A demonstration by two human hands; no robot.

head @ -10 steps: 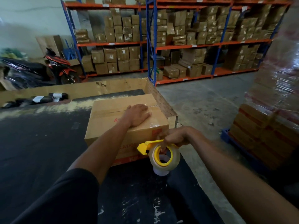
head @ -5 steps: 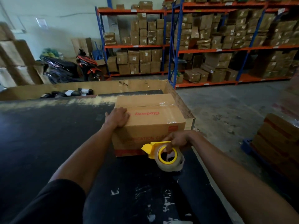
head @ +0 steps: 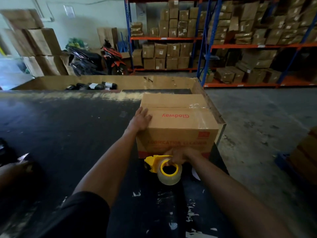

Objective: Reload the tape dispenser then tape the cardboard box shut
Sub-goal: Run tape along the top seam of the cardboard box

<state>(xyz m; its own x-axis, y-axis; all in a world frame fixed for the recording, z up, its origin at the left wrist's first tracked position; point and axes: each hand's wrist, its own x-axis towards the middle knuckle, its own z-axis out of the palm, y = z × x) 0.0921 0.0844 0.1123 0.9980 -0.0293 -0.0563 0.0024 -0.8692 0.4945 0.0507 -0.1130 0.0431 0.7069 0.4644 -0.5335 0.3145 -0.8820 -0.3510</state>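
A brown cardboard box (head: 178, 124) with red print sits on the black table (head: 68, 134), near its right edge. Its top flaps are closed and clear tape runs over the right part of the seam. My left hand (head: 141, 120) lies flat on the box's top left corner, fingers spread. My right hand (head: 180, 156) grips a yellow tape dispenser (head: 155, 162) loaded with a clear tape roll (head: 169, 173), held low against the box's near face.
A cardboard wall (head: 120, 82) borders the table's far side, with dark wrapped rolls (head: 96, 86) behind it. The table's right edge drops to a concrete floor (head: 257, 126). Blue-and-orange shelving (head: 205, 38) full of cartons and a parked motorbike (head: 109, 60) stand beyond.
My left hand slid from the middle of the box top to its left corner. My right hand stays on the dispenser at the near face. The view shifted left.
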